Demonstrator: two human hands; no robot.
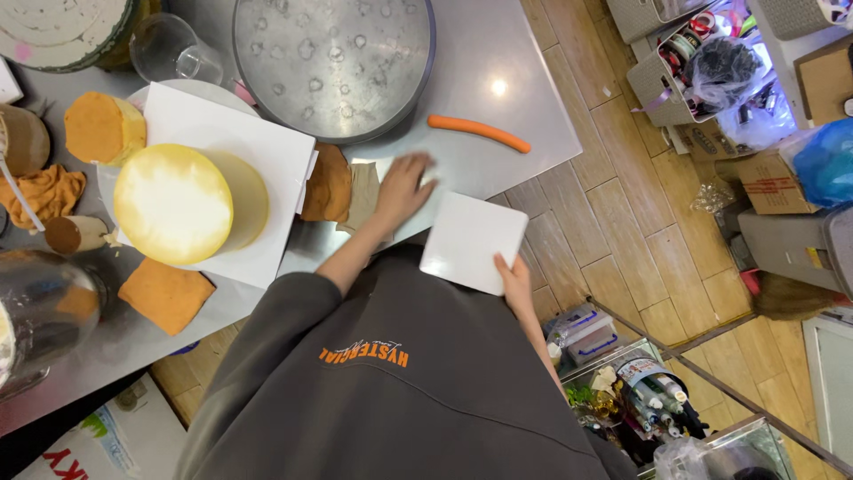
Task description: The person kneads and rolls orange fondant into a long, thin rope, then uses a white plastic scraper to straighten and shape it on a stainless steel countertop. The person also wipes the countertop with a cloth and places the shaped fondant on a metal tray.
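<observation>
Now we are gripping a white square board [471,240] by its near edge with our right hand [515,283], just off the steel table [506,53]. Our left hand [402,188] is lying open and flat on the table beside the board, holding nothing. Left of the board, a frosted cake [182,203] is sitting on another white board [258,142]; beyond, a round steel pan [333,58] is showing only droplets.
</observation>
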